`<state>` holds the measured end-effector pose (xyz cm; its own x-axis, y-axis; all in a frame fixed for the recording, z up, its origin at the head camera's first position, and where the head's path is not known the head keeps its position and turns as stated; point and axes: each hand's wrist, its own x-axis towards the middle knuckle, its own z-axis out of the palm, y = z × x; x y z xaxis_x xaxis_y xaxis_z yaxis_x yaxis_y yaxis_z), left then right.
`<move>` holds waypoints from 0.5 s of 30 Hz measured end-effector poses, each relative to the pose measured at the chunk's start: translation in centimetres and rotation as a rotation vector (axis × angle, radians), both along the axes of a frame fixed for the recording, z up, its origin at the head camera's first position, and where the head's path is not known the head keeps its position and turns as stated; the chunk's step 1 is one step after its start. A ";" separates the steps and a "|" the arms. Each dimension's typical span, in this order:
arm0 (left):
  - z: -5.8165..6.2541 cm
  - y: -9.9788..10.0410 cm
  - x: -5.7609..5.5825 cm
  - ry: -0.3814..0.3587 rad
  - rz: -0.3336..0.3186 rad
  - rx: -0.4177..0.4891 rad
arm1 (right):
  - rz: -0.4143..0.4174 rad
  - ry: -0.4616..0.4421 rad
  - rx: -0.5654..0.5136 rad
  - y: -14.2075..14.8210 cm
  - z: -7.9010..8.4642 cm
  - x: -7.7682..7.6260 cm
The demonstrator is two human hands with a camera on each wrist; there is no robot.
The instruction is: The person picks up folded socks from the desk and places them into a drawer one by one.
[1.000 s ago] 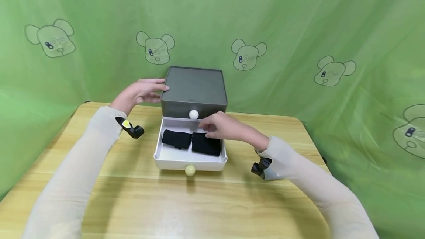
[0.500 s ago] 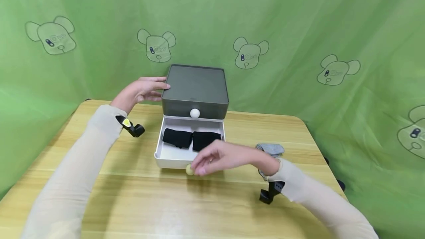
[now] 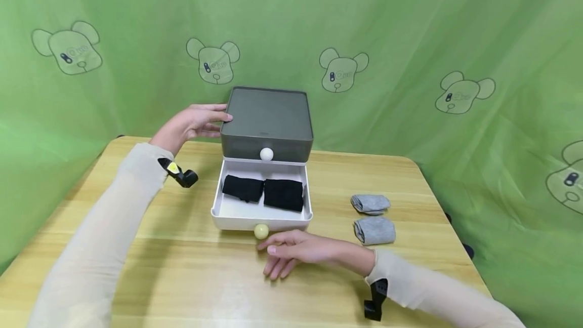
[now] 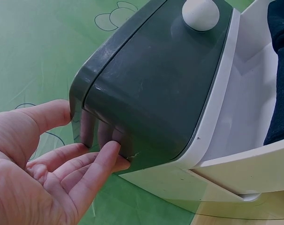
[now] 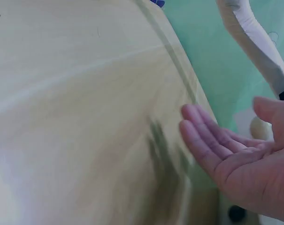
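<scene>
A dark grey two-drawer box [image 3: 271, 115] stands on the table, its upper drawer closed behind a white knob [image 3: 266, 154]. Below, the white lower drawer [image 3: 230, 223] is pulled out, with a pale yellow knob [image 3: 261, 231] on its front. Two folded black cloth pieces, one at left [image 3: 243, 188] and one at right [image 3: 283, 195], lie side by side inside. My left hand [image 3: 196, 121] touches the box's left side with extended fingers, thumb at the top edge. My right hand [image 3: 300, 249], holding nothing, hovers just in front of the drawer, fingers loosely extended near the yellow knob.
Two folded grey cloth pieces, a farther one [image 3: 370, 204] and a nearer one [image 3: 375, 231], lie on the wooden table [image 3: 182, 267] right of the drawer. A green curtain [image 3: 273, 24] with bear drawings hangs behind the table and down its sides.
My right hand has come out from over the drawer's right side, passed the yellow knob and dropped below it, its fingers spreading. Both grey cloths now show. My left hand stays against the box.
</scene>
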<state>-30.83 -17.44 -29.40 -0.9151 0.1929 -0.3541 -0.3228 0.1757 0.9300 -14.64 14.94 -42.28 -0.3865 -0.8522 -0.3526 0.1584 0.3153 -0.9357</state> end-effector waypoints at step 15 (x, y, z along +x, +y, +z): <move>-0.2 0.1 -0.1 0.009 -0.002 0.009 | -0.212 -0.087 -0.179 -1.5 -0.6 0.6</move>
